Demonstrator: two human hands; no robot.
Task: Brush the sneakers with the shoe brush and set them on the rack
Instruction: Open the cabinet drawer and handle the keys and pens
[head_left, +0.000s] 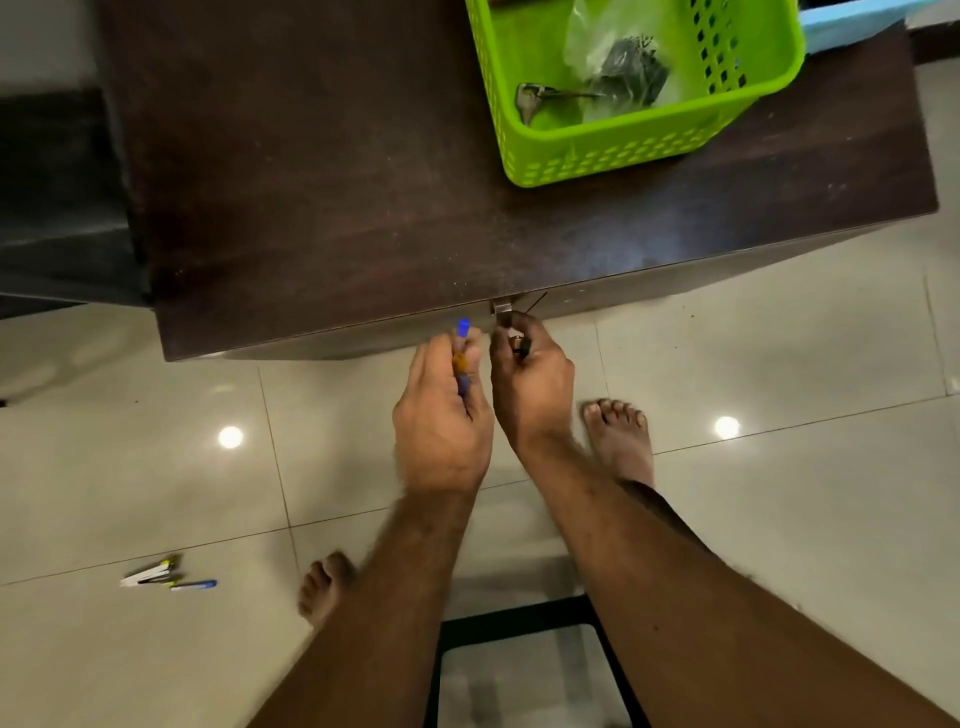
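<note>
Dark bristly object (631, 70), bagged in clear plastic, lies in green basket (597, 143).

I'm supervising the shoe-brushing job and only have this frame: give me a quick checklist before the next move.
1. Left hand free for a brush: not ok, it grips a blue-capped pen.
2. Right hand free: not ok, it pinches something small at the cabinet's metal latch.
3. Cabinet open: cannot tell.
4. Sneakers or brush in view: not ok.
5. Floor underfoot: not ok, pens lie loose.
</note>
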